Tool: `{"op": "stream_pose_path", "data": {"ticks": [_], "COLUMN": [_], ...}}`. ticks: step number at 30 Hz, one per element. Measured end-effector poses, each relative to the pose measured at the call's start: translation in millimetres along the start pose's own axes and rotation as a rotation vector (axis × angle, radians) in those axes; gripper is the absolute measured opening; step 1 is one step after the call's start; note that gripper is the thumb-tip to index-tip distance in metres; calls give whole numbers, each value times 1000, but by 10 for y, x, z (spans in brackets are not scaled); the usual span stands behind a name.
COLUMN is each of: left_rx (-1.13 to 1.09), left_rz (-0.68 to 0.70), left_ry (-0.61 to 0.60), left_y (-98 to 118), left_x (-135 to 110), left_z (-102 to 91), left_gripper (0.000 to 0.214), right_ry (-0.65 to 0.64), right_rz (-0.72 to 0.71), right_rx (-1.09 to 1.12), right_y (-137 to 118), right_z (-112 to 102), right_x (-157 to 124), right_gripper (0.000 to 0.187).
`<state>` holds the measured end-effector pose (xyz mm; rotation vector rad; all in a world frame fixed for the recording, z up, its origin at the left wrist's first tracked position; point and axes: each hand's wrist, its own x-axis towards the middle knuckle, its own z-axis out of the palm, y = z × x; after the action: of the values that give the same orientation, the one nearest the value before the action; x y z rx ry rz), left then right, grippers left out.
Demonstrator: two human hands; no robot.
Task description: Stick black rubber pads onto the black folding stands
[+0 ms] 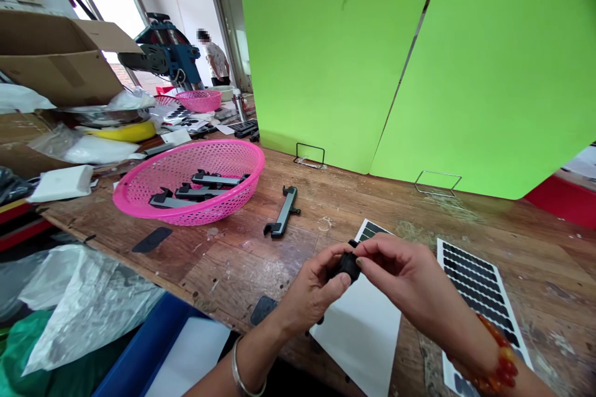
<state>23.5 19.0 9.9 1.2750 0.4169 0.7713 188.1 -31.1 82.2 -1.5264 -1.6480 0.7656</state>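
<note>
Both of my hands meet over the wooden bench [288, 260], pinching one small black plastic part [349, 265] between them. My left hand [311, 288] grips it from the left with thumb and fingers closed. From the right, my right hand [400, 270] closes its fingertips on the same part. Under the hands lies a white backing sheet [367, 335] whose far end shows black stickers. A second white sheet with rows of black oval stickers [479, 298] lies to the right.
A pink mesh basket [186, 208] holds several dark grey bracket parts; one more bracket [284, 214] lies beside it on the wood. Two black flat pads [151, 240] lie near the front edge. Green screens [419, 68] stand behind. Boxes, bags and clutter fill the left; a person stands far back.
</note>
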Motion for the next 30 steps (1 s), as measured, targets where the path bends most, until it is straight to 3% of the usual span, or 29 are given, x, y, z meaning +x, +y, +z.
{"op": "stream_pose_path", "data": {"ticks": [5,13,16,21,23,25,28,30], "left_rx": [7,3,1,-56,-23,34,72,127], "left_rz": [9,20,33,-13,-59,-74,19,163], "left_ry": [26,3,-36,50,91,139,233,289], "left_y": [20,15,38,120,177,261,484,712], "left_x": [6,14,12,-17,-25,-23,7,51], "left_z": [5,-2,14,122,151,128,-45,-261], "left_gripper": [41,42,42,35,27,21,19,20], "right_ry": [176,178,160,125,93,141,250,274], "right_rz": [-404,-782,-818,-647,-492,-286,-5,89], "right_rx": [-213,-860,-834,-315,-99,91,244,244], "right_y": [139,162,192,349,436,540,701,798], "right_z": [119,156,126,120,131,123,57,-3], "right_x": [-135,-250,-250,-266,-296,-329,-375,-413], "right_gripper": [26,37,39,50,46,38,26,22]}}
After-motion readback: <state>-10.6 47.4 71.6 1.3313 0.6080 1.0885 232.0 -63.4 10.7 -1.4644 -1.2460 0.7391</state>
